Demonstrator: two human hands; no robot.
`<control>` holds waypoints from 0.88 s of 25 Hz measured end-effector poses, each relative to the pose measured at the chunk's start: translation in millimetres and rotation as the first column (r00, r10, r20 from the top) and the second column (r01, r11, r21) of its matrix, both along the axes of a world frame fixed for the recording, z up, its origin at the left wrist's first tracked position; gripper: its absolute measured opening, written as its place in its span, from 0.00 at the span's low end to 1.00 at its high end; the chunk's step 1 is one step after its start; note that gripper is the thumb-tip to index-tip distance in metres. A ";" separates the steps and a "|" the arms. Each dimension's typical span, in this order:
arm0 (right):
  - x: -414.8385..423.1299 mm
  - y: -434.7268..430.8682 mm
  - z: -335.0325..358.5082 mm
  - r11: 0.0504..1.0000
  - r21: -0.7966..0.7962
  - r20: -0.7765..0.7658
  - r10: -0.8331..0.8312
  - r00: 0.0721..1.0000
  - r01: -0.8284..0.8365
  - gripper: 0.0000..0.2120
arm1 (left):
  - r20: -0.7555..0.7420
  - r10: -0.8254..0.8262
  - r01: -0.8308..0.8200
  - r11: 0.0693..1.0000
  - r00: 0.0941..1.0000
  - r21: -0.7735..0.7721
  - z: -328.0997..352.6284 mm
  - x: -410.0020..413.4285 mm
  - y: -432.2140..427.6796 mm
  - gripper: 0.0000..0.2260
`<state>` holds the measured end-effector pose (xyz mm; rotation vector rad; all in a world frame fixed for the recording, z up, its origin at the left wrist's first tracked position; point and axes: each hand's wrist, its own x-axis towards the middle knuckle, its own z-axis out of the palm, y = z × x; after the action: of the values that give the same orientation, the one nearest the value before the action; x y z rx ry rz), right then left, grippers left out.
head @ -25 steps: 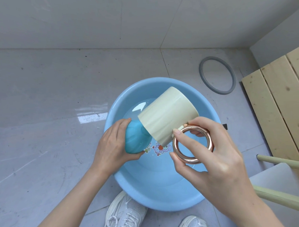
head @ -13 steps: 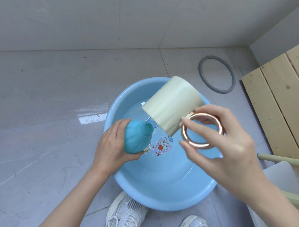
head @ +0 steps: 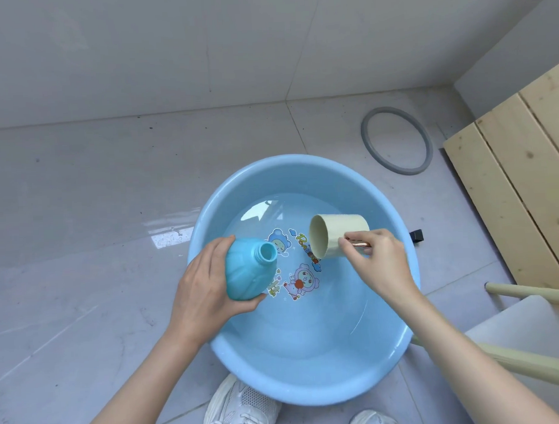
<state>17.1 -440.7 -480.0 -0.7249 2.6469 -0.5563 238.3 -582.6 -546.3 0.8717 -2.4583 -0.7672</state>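
Writing printed in the basin (head: 311,394) cannot be read. The bottle (head: 247,277) is gripped by the left hand (head: 204,288), the mug (head: 338,233) by the right hand (head: 381,260). Compared with before, the mug is held lower, apart from the bottle.

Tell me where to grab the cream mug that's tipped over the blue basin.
Take the cream mug by its copper handle, coming from the right: the mug lies on its side with its mouth to the left, so the handle faces the right hand, whose fingers pinch it.
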 end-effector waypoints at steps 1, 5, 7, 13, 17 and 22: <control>-1.2 0.3 -9.3 0.999 0.029 -0.051 0.025 0.998 -0.023 0.11 | 0.002 0.003 -0.003 1.000 1.000 0.002 0.1 0.1 0.0 0.43; -4.4 -4.1 -32.3 0.991 0.120 -0.108 0.080 0.991 -0.067 0.14 | 0.009 0.008 -0.008 1.000 1.000 -0.006 2.2 -0.8 0.0 0.41; -5.1 -9.6 -35.7 0.989 0.136 -0.101 0.076 0.992 -0.062 0.15 | 0.007 0.013 -0.013 1.000 1.000 -0.013 2.4 -1.0 0.4 0.42; 4.9 -25.6 -48.8 0.982 0.132 -0.016 0.136 0.991 -0.133 0.14 | 0.007 0.012 -0.012 1.000 1.000 -0.029 1.0 -1.1 0.5 0.44; 7.9 -24.8 -45.4 0.996 0.055 0.128 0.065 0.990 -0.072 0.13 | 0.008 0.015 -0.015 1.000 1.000 -0.014 3.3 -1.1 1.0 0.44; -3.6 -8.3 -18.1 0.988 -0.068 0.335 -0.109 0.936 0.140 0.07 | 0.019 0.010 -0.010 1.000 1.000 -0.001 1.4 -0.3 0.1 0.41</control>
<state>13.5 -449.0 -498.1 -0.4425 2.3745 -0.7659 238.0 -582.5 -544.9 0.8946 -2.4684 -0.7576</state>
